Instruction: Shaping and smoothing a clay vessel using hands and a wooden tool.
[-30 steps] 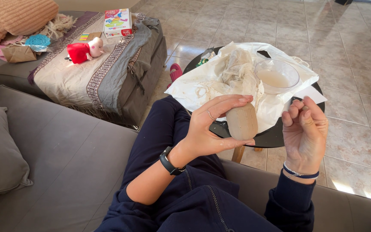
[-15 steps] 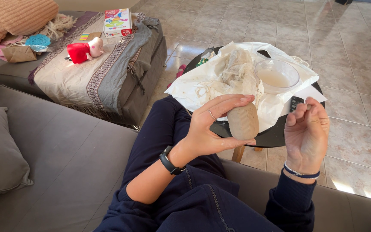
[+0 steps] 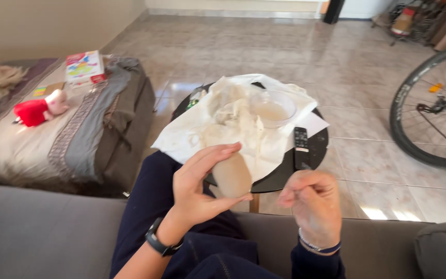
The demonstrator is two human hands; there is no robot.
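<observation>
**Left hand grips the tan lump, right hand curled beside it**

Your left hand [image 3: 198, 188] is closed around a smooth tan lump [image 3: 232, 175], thumb under its lower end and fingers wrapped over its upper side. Just right of that grip, your right hand [image 3: 313, 201] is loosely curled with fingertips pinched together; you can't tell whether it holds anything. Beyond the lump sits the round black table [image 3: 313, 155], with crumpled white paper [image 3: 192, 137], a clear bowl [image 3: 273, 108] and a black remote [image 3: 301, 146] on it.
</observation>
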